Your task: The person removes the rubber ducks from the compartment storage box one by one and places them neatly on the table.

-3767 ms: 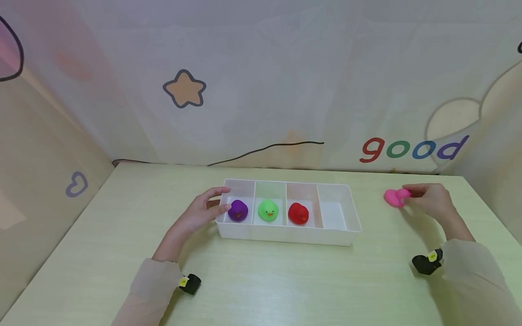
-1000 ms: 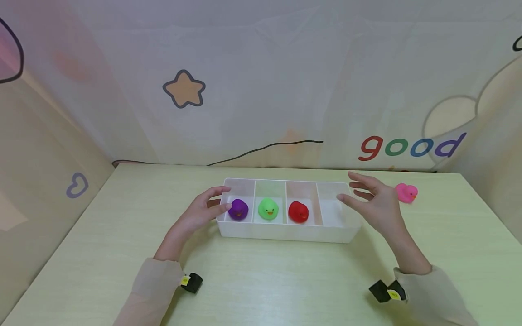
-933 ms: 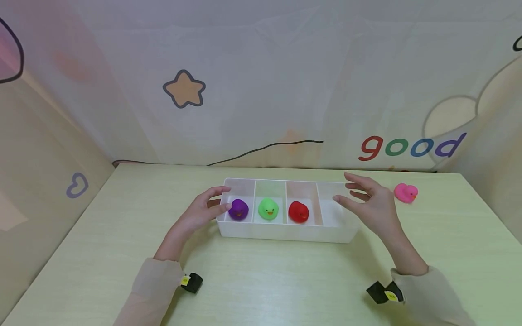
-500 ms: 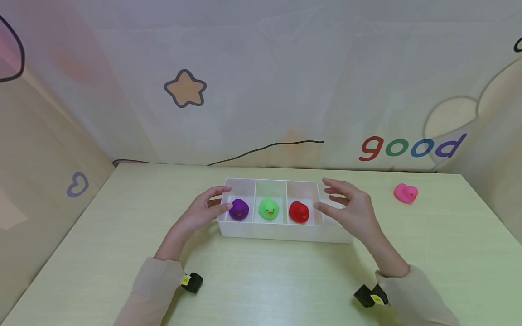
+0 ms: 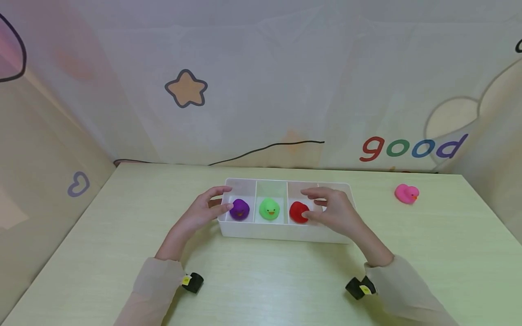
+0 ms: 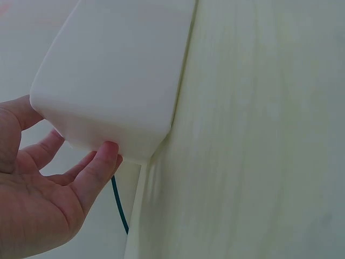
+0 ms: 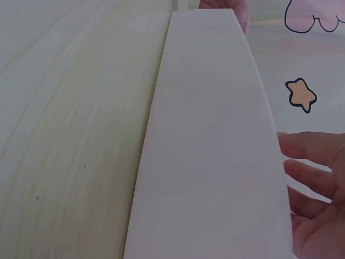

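A white divided tray (image 5: 281, 232) holds three rubber ducks, one per compartment: purple (image 5: 239, 209), green (image 5: 269, 209) and red (image 5: 297, 212). My left hand (image 5: 201, 210) grips the tray's left end; in the left wrist view, fingers (image 6: 102, 162) touch its outer end wall. Reaching in over the right part of the tray, my right hand (image 5: 336, 210) has its thumb at the red duck's right side, overlapping it in the head view. Its other fingers are spread behind the duck, and in the right wrist view the tray's front wall (image 7: 205, 135) hides their lower parts.
A pink rubber duck (image 5: 406, 194) sits on the pale wooden table (image 5: 269, 280), right of the tray. A printed cloth backdrop (image 5: 261, 81) rises behind the table's far edge. Black wrist cameras (image 5: 193, 283) hang at both cuffs.
My right hand has let go of the pink duck, leaving it on the table facing right, and moved left and down to the red duck. The left hand stays at the tray's end.
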A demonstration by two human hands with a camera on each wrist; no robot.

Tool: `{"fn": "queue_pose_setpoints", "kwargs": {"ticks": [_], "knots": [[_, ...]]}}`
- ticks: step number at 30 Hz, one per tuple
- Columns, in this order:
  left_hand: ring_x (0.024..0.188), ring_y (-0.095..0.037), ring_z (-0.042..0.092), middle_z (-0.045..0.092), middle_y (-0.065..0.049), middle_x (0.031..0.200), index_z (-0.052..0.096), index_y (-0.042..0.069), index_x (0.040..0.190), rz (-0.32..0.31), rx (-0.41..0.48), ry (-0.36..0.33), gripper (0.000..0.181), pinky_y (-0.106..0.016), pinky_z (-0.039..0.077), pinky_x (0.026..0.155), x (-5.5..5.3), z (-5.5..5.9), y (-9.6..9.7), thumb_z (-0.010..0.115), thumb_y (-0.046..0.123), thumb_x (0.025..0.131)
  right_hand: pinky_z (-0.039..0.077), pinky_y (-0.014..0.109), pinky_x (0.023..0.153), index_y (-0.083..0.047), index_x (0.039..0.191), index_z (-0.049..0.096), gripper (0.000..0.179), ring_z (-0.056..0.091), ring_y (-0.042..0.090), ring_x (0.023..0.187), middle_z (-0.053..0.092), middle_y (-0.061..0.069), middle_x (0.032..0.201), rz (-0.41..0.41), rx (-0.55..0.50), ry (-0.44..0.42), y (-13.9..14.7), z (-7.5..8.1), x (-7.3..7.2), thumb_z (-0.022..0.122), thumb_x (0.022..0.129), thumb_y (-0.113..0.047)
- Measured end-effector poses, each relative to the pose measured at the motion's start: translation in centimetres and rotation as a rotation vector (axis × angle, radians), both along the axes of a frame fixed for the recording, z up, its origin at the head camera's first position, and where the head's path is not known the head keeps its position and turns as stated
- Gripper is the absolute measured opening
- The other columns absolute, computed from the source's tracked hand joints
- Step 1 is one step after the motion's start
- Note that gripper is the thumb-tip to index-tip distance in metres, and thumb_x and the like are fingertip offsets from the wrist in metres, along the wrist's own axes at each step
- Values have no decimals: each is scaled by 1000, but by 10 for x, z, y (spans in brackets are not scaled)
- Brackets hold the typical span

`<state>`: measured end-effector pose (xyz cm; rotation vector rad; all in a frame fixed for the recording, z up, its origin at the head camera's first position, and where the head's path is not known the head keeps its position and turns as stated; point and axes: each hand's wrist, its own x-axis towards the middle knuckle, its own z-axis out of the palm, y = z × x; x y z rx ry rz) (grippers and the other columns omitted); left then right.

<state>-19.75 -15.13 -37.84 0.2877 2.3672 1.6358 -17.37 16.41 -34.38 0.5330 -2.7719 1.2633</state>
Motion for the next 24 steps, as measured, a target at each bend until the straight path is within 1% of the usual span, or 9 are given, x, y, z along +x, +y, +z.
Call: {"fn": "queue_pose_setpoints", "kwargs": {"ticks": [5, 9, 12, 14, 18, 24], "knots": [[128, -36, 35, 30, -14, 143, 40, 13, 134, 0, 3, -5, 52, -50, 39, 96, 0, 1, 0, 61, 25, 88, 50, 43, 82, 3, 113, 61, 40, 59, 33, 98, 61, 18, 111, 63, 84, -3, -5, 3, -5, 71, 74, 1], [128, -36, 36, 29, -14, 143, 40, 14, 134, -2, 1, -1, 51, -51, 38, 96, 1, 1, 0, 60, 25, 88, 51, 42, 80, 2, 112, 62, 40, 57, 33, 98, 62, 17, 110, 113, 172, -52, -8, 6, -9, 72, 73, 0], [127, -36, 36, 29, -14, 143, 41, 14, 134, 0, -1, -3, 51, -50, 39, 96, 1, 1, 1, 60, 25, 88, 53, 38, 76, 1, 111, 63, 41, 55, 33, 100, 62, 15, 109, 144, 249, -77, -11, 7, -13, 73, 71, -1], [127, -36, 36, 30, -14, 143, 41, 14, 134, 2, -1, -4, 51, -50, 39, 96, 1, 1, 1, 60, 24, 88, 53, 34, 72, 0, 110, 64, 41, 55, 31, 98, 63, 15, 107, 165, 298, -77, -13, 8, -16, 73, 70, 0], [127, -35, 37, 30, -13, 142, 41, 14, 134, 7, 3, -8, 51, -50, 39, 96, 0, 0, 1, 61, 24, 88, 52, 31, 70, 0, 104, 67, 36, 56, 27, 91, 65, 13, 100, 211, 390, -49, -18, 9, -20, 73, 69, 3], [128, -35, 36, 30, -12, 143, 41, 14, 134, 8, 6, -14, 51, -51, 38, 97, 0, 0, 0, 61, 24, 88, 52, 33, 73, -2, 95, 70, 29, 55, 23, 85, 66, 8, 91, 214, 525, -61, -24, 9, -25, 74, 67, 6]]}}
